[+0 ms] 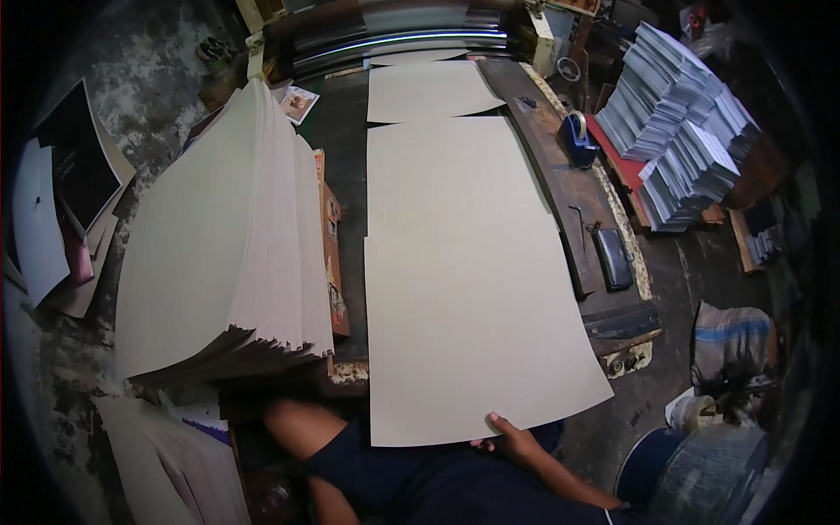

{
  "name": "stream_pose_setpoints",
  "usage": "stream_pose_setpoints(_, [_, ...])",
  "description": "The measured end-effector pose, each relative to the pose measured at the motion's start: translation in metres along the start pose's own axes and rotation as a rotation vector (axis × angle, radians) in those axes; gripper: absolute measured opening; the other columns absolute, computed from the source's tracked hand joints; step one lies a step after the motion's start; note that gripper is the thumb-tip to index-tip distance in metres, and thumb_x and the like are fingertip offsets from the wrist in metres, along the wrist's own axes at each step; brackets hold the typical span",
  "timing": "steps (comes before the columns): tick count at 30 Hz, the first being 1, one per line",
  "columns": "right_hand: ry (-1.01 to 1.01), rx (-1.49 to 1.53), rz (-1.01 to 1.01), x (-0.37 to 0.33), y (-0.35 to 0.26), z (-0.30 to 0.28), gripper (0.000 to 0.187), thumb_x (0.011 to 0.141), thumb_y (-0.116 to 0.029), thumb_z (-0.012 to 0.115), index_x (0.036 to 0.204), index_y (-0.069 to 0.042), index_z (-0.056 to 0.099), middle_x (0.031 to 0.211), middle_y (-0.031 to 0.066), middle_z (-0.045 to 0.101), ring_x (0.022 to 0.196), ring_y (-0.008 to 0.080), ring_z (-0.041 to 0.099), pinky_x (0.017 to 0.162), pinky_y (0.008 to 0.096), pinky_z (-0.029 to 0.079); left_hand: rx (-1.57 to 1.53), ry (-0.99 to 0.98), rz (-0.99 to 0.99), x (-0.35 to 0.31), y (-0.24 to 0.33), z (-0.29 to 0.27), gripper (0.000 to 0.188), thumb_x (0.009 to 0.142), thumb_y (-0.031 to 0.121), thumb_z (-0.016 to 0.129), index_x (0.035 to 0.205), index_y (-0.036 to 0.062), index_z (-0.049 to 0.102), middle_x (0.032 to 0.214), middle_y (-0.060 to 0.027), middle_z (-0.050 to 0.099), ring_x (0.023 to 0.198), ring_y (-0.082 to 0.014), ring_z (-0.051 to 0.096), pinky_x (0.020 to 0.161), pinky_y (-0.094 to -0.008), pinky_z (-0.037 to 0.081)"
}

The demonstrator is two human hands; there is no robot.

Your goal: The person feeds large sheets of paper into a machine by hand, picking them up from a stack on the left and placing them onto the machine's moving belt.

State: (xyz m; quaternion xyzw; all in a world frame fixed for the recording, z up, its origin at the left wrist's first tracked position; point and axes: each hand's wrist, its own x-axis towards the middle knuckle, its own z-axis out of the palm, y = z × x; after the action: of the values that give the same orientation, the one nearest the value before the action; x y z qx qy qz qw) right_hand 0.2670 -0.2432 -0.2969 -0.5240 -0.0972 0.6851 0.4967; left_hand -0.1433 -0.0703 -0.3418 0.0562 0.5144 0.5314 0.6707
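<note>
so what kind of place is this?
Probably a small print or paper-finishing shop: a tall stack of cream sheets, a roller machine taking sheets, and bundles of printed paper.

Right hand (514,440) grips the near edge of a cream paperboard sheet (468,306); tall sheet stack (219,236) lies well to its left.

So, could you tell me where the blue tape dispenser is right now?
In the head view, the blue tape dispenser sits upper right on the dark wooden side rail, between the cream sheets and the stacked white paper bundles.
</note>
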Motion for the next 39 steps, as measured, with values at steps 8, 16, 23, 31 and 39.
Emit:
stream_pose_setpoints(8, [0.034, -0.016, 0.036, -0.009, -0.005, 0.004, 0.044, 0.100, -0.038, 0.046, 0.114, 0.004, 0.051, 0.089, 0.0178, 0.068, 0.075, 0.0212, 0.065, 0.060, 0.0276, 0.046, 0.514, -0.064, 0.060, -0.055, 0.052, 0.042, 0.077, 0.093, 0.056, 0.052, 0.145, 0.0009, 0.036, 0.148, -0.0140, 0.040, 0.136, -0.0298, 0.039, 0.112, -0.0426, 0.031])
stream_pose_setpoints(16, [-0.025, 0.128, -0.043, 0.013, -0.018, 0.005, 0.042, 0.101, -0.038, 0.043, 0.114, 0.001, 0.050, 0.091, 0.0179, 0.066, 0.073, 0.0202, 0.058, 0.068, 0.0324, 0.046, 0.932, -1.074, 1.224, -0.175, 0.167, 0.213, 0.051, 0.099, 0.039, 0.050, 0.126, -0.0033, 0.058, 0.126, -0.0300, 0.057, 0.122, -0.0395, 0.054, 0.104, -0.0494, 0.040])
stream_pose_setpoints(23, [0.023, 0.205, -0.063, 0.045, -0.044, 0.014, 0.047, 0.099, -0.042, 0.044, 0.117, 0.000, 0.049, 0.089, 0.0175, 0.064, 0.069, 0.0194, 0.054, 0.076, 0.0385, 0.048, 1.685, -0.511, 1.267, -0.067, 0.223, 0.331, 0.058, 0.103, 0.040, 0.038, 0.150, 0.0069, 0.029, 0.158, -0.0176, 0.023, 0.148, -0.0315, 0.014, 0.118, -0.0440, 0.012])
stream_pose_setpoints(31, [0.057, 0.246, -0.130, 0.076, -0.078, 0.010, 0.055, 0.100, -0.046, 0.041, 0.125, 0.003, 0.041, 0.086, 0.0168, 0.060, 0.065, 0.0167, 0.051, 0.082, 0.0438, 0.049, 1.752, -0.825, 1.165, -0.110, 0.191, 0.293, 0.074, 0.097, 0.059, 0.035, 0.149, 0.0058, 0.032, 0.156, -0.0172, 0.027, 0.147, -0.0328, 0.017, 0.118, -0.0462, 0.008])
stream_pose_setpoints(39, [0.061, 0.294, -0.162, 0.118, -0.110, 0.012, 0.050, 0.102, -0.043, 0.038, 0.120, 0.002, 0.044, 0.089, 0.0170, 0.060, 0.069, 0.0174, 0.054, 0.077, 0.0426, 0.052, 1.411, -0.742, 1.046, -0.118, 0.184, 0.298, 0.065, 0.099, 0.055, 0.038, 0.126, -0.0002, 0.059, 0.134, -0.0158, 0.056, 0.137, -0.0282, 0.038, 0.117, -0.0433, 0.016])
